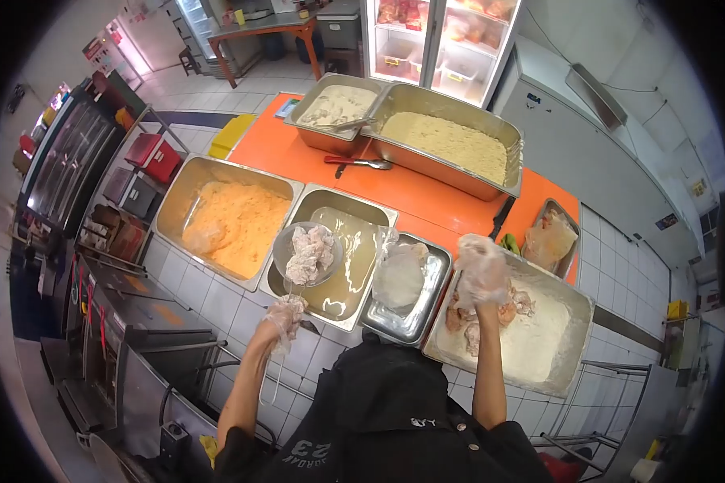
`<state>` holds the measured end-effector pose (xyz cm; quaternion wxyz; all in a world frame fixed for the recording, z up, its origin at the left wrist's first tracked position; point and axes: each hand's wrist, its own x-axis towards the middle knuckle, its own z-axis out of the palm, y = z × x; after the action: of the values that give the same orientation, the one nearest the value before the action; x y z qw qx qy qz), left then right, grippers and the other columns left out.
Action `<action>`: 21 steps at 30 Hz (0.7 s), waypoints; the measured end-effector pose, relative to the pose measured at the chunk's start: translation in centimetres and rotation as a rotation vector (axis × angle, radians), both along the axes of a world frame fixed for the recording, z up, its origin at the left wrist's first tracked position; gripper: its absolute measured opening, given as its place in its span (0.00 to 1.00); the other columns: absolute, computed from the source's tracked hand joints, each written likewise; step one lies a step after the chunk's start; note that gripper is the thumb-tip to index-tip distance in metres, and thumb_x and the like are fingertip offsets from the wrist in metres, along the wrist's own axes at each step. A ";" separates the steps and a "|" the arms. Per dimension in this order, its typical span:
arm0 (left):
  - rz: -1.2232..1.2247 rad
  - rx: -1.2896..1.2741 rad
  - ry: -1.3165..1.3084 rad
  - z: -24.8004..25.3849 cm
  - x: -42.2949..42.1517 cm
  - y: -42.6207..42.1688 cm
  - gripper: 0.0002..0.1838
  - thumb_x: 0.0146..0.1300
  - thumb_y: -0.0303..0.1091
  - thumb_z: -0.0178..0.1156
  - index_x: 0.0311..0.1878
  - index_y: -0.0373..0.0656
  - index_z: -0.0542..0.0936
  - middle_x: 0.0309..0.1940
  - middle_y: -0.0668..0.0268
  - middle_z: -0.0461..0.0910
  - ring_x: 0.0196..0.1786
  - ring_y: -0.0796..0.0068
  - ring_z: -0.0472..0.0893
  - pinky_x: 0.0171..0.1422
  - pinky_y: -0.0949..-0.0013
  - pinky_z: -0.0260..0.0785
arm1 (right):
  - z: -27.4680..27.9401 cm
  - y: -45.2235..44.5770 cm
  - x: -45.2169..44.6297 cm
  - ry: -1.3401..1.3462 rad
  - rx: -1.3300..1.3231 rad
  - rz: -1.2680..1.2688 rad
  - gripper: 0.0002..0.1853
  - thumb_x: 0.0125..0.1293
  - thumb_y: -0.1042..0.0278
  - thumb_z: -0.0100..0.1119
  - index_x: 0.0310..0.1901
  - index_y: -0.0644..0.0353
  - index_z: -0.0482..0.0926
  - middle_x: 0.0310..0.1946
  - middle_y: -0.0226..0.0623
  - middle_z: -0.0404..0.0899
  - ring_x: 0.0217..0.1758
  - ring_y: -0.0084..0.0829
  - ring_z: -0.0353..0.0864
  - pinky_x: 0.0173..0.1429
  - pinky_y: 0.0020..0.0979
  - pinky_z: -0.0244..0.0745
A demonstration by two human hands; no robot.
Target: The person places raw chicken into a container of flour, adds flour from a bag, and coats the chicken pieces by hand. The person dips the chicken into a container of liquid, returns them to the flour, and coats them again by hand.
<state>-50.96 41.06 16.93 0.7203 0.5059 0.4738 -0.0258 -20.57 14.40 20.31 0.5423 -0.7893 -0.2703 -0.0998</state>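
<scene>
My left hand [284,316], in a clear plastic glove, is closed round the handle of a round strainer [336,256]. Flour-coated meat pieces [309,253] lie in the strainer, over the left side of a steel pan of cloudy liquid [354,241]. My right hand [483,278], also gloved, is over the upper left part of a pan of white flour [546,334]; glove plastic and blur hide its fingers. Below and beside it, meat pieces [471,336] lie in the flour.
A pan of orange breading [238,221] stands at the left. Between the liquid and flour pans is a steel tray [427,302]. Farther back are a deep pan of yellowish crumbs [447,145], a smaller batter pan [338,105] and red-handled tongs [358,162]. Another tray [570,266] holds a plastic bag.
</scene>
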 end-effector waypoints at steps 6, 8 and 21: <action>-0.178 -0.018 -0.044 -7.6 2.9 2.6 0.04 0.64 0.35 0.54 0.33 0.49 0.74 0.16 0.76 0.65 0.15 0.82 0.64 0.15 0.75 0.57 | -7.5 7.0 3.5 0.322 -1.034 0.179 0.13 0.63 0.63 0.52 0.40 0.62 0.81 0.41 0.50 0.81 0.45 0.47 0.81 0.50 0.43 0.74; -0.199 -0.027 -0.011 -8.5 3.9 2.7 0.06 0.64 0.37 0.54 0.32 0.49 0.74 0.17 0.76 0.66 0.16 0.83 0.65 0.16 0.76 0.56 | -10.8 7.9 4.4 0.226 -1.211 0.354 0.14 0.62 0.62 0.50 0.41 0.63 0.80 0.43 0.52 0.80 0.51 0.49 0.78 0.51 0.44 0.74; -0.276 0.349 0.033 -14.9 7.2 0.5 0.06 0.60 0.33 0.55 0.31 0.42 0.76 0.22 0.70 0.71 0.24 0.74 0.70 0.26 0.68 0.62 | -11.3 9.0 3.3 0.051 -1.306 0.401 0.13 0.64 0.68 0.48 0.44 0.59 0.82 0.49 0.48 0.79 0.51 0.47 0.80 0.51 0.42 0.76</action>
<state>-43.71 41.57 2.06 0.6039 0.6823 0.4089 -0.0501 -17.27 23.36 9.02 -0.0308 -0.8914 -0.4033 0.2047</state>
